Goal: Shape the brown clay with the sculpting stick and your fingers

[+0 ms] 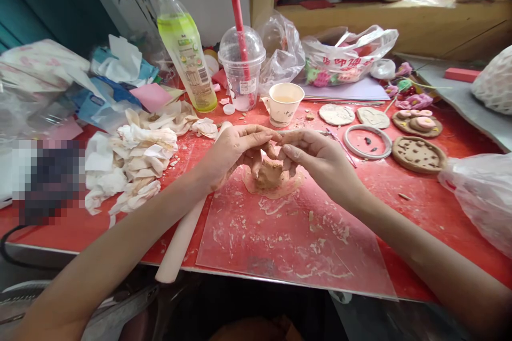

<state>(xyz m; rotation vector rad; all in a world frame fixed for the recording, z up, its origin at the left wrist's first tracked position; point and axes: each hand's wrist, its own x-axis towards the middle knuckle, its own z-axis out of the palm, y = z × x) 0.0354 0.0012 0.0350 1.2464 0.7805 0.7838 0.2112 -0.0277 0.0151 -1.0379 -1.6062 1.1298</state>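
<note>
My left hand (250, 144) and my right hand (306, 148) meet in the middle, fingertips close together. Thumb and fingers of each are pinched, seemingly on a small piece of brown clay that the fingertips mostly hide. Just below them a brown clay lump (269, 175) with a rough upper edge stands on a wet, clay-smeared patch of a clear plastic sheet (280, 245). Some lower fingers come close to the lump's sides; whether they touch it I cannot tell. A pale rolling pin (182, 240) lies under my left forearm.
Behind my hands stand a paper cup (286, 102), a domed plastic cup (241, 72) and a green drink bottle (186, 58). Crumpled tissues (140, 157) lie left. On the right are a ring (368, 142), a spotted clay disc (419, 154) and a plastic bag (482, 197).
</note>
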